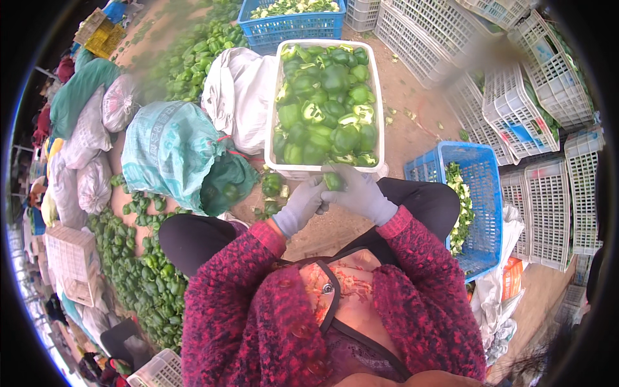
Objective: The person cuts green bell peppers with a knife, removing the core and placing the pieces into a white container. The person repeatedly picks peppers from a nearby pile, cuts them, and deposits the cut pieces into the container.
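Observation:
In front of my lap both gloved hands meet at a small green bell pepper. My right hand is closed on it from the right, its fingers lying along the pepper's side. Against the pepper's left side, the fingers of my left hand are closed too. Part of both hands' grip is hidden where they overlap, so I cannot tell whether a small tool is there. Just beyond stands a white crate filled with green peppers, several of them cut with pale insides showing.
A blue crate with pale green trimmings stands at my right, another blue crate at the back. Green mesh sack and white sack lie left of the white crate. Loose peppers cover the left floor; stacked grey crates line the right.

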Demonstrator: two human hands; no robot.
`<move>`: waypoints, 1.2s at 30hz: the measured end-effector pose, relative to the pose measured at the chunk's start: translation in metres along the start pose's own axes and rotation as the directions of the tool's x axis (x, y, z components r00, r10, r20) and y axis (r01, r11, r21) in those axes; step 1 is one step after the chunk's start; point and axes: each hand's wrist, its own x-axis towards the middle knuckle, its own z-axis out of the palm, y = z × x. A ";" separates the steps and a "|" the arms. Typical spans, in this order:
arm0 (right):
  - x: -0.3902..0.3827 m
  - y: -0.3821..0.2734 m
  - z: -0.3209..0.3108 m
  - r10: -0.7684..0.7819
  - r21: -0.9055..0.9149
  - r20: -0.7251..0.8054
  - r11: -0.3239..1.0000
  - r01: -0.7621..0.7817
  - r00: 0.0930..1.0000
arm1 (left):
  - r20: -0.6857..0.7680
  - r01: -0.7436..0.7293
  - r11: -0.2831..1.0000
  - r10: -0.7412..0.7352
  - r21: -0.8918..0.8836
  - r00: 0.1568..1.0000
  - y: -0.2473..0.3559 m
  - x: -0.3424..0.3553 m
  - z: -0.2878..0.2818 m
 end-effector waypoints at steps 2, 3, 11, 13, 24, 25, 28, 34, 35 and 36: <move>-0.002 0.003 0.018 -0.200 -0.139 -0.054 0.972 0.191 0.978 | -0.020 0.027 1.000 -0.028 -0.015 0.999 -0.010 -0.009 -0.005; -0.003 0.005 0.025 -0.210 -0.098 -0.063 0.974 0.204 0.976 | -0.028 0.043 0.999 -0.044 -0.022 0.999 -0.014 -0.012 -0.009; 0.087 0.034 -0.061 0.165 0.309 -0.408 0.950 -0.034 0.898 | -0.403 -0.294 0.954 0.244 -0.064 0.882 -0.049 0.001 -0.065; 0.130 0.057 -0.083 0.058 -0.219 -0.439 0.961 -0.169 0.897 | -0.417 -0.204 0.979 0.174 -0.028 0.892 -0.070 0.016 -0.080; 0.092 0.052 -0.146 0.104 0.133 -0.639 0.991 -0.024 0.762 | 0.134 -0.116 0.993 0.120 -0.037 0.984 -0.010 0.062 0.037; 0.078 0.027 -0.164 0.089 0.171 -0.619 0.985 0.024 0.780 | 0.266 -0.187 0.982 0.183 -0.010 0.946 0.012 0.071 0.067; 0.024 -0.033 -0.180 -0.017 0.158 -0.706 0.971 0.181 0.708 | 0.402 -0.249 0.952 0.300 -0.175 0.865 0.011 0.063 0.102; -0.011 -0.049 -0.110 -0.003 0.327 -0.504 0.925 0.194 0.864 | -0.621 -0.076 0.908 0.341 0.412 0.706 -0.129 0.038 -0.090; -0.002 -0.041 -0.088 -0.002 0.293 -0.424 0.946 0.139 0.905 | -0.757 0.123 0.966 0.096 0.227 0.646 -0.147 0.036 -0.134; 0.008 -0.035 -0.064 0.143 0.377 -0.305 0.926 -0.019 0.942 | -0.836 0.293 0.956 -0.155 0.007 0.526 -0.159 0.041 -0.169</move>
